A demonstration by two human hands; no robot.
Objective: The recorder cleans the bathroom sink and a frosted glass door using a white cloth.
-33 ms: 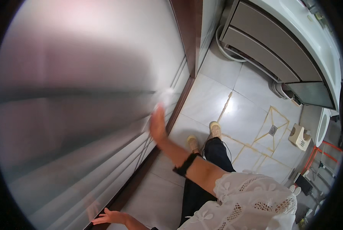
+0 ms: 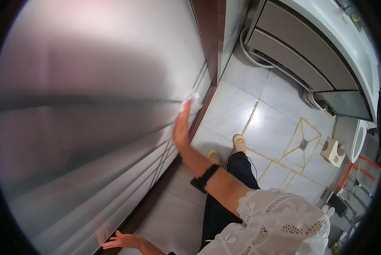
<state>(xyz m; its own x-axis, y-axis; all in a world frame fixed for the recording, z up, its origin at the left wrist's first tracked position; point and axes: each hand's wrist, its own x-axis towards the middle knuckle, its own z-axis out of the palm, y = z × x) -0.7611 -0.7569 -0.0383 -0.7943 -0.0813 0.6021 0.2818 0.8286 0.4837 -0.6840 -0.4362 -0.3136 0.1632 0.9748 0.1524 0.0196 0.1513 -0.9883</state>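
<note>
A large brushed-steel appliance front (image 2: 92,119) fills the left of the view. My right hand (image 2: 181,127) lies flat against it and presses a white cloth (image 2: 191,102) to the metal, the cloth sticking out past my fingertips. A black band (image 2: 204,178) sits on that wrist, and a white lace sleeve (image 2: 280,221) covers the upper arm. My left hand (image 2: 118,241) is at the lower edge of the view, fingers spread, touching the bottom of the steel front and holding nothing. My feet in light shoes (image 2: 238,142) stand on the tiled floor (image 2: 233,106).
A brown wooden panel (image 2: 209,34) borders the steel front. At the upper right stands a white appliance with grey drawer fronts (image 2: 301,51), with white hoses (image 2: 252,57) by its base. A small white slotted box (image 2: 333,152) and red pipes (image 2: 360,163) are at the right.
</note>
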